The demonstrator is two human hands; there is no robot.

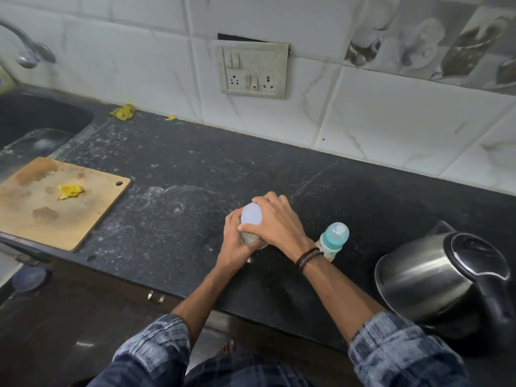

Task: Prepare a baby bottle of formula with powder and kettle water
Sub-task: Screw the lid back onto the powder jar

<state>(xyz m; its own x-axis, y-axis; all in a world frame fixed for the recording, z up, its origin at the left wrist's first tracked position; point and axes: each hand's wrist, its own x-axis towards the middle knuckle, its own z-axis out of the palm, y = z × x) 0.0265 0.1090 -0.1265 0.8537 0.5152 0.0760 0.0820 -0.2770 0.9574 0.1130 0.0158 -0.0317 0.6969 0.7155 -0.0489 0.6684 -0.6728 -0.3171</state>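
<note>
A small round container (249,237) stands upright on the dark speckled tabletop (195,169), and everything else is placed from it. The left hand (233,243) wraps around the container's side, fingers curled against its wall and gripping it. The right hand (275,222) comes over from the container's right, with fingers and thumb curled round the rim of its pale lid (251,217), which sits on top. Just right of the container, behind the right wrist, stands the baby bottle (333,237), upright, with its teal collar and clear cap on. Farther right of the container, well apart from it, is the steel kettle (435,277) with its black lid down. Well to the container's left lies a wooden cutting board (55,213) carrying a yellow scrap (70,191), and beyond that, farther left, is the sink (36,118). On the tiled wall behind the container is a switch panel (252,69).
</note>
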